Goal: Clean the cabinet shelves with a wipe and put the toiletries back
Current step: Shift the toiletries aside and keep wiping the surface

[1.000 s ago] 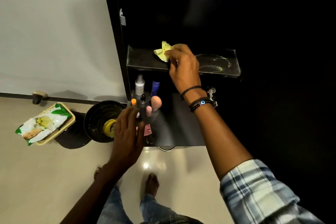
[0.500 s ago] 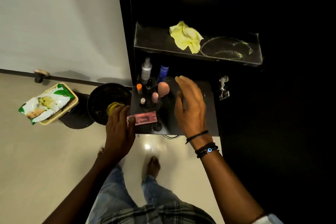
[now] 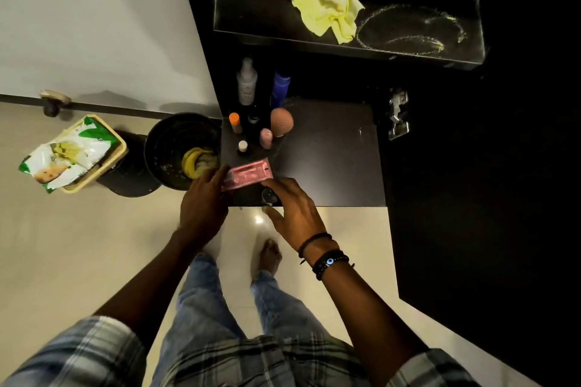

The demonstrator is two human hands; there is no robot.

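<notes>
**Holding a pink packet at the front of the lower shelf**

Grasping the left end of the pink packet (image 3: 248,173) with the left hand (image 3: 204,207), fingers curled onto it, at the front left corner of the lower shelf (image 3: 330,151); reaching in with the right hand (image 3: 294,214), fingertips bent down at the packet's right end and over a small clear round thing (image 3: 269,197) just beside it, thumb spread out past the shelf's front edge; impossible to tell whether clasping anything there.

Farther back on the same shelf, along its left side, a cluster of upright toiletries: at the rear, a white bottle (image 3: 246,82) and a blue bottle (image 3: 280,85); in the middle, an orange-capped bottle (image 3: 235,122) and a pinkish egg-shaped sponge (image 3: 281,122); nearest the packet, a small pink bottle (image 3: 266,137) and a white-capped bottle (image 3: 242,146).

Up on the upper shelf (image 3: 251,16), the yellow wipe (image 3: 327,6), crumpled, well apart from both hands, just beside a pale chalky ring (image 3: 408,28).

Right of the lower shelf, a metal hinge (image 3: 397,118) on the dark cabinet wall.

Down on the floor, left of the cabinet, a black bin (image 3: 163,148) with a banana peel (image 3: 195,160) inside; beside it, a basket (image 3: 116,148) with a pack of wipes (image 3: 66,154) resting on top.
</notes>
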